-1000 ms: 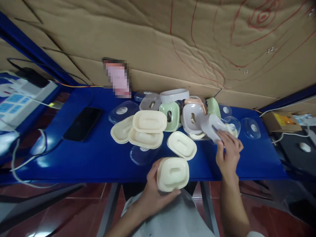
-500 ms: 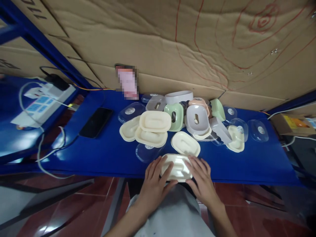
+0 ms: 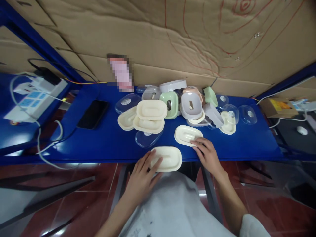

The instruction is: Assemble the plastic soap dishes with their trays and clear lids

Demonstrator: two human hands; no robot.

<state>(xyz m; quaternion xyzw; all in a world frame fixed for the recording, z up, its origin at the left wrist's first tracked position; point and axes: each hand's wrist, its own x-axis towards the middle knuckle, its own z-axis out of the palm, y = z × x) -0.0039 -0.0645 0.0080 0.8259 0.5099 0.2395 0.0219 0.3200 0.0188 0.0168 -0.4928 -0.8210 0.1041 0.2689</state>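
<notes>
My left hand (image 3: 145, 169) grips the left end of a cream plastic tray (image 3: 169, 159), rounded at the corners with a raised oblong ridge. That tray is over the table's front edge, its thumb side low and fingers on top. My right hand (image 3: 206, 153) has its fingers and thumb at the lower right edge of a second cream tray (image 3: 185, 134), which lies on the blue table. To the left, several similar cream trays (image 3: 151, 109) overlap in a pile. A clear plastic cover (image 3: 146, 140) with a round sticker lies in front of the pile.
Behind are a grey slotted piece (image 3: 191, 105), a green one (image 3: 169, 105) and more clear covers (image 3: 247, 115). A black phone (image 3: 92, 114) lies left, near a white power strip (image 3: 34, 98) with cables. A cardboard sheet (image 3: 148, 39) stands along the back.
My right hand has left the near tray and reached forward to the second tray, which has shifted slightly right. My left hand keeps the near tray. The camera view has shifted.
</notes>
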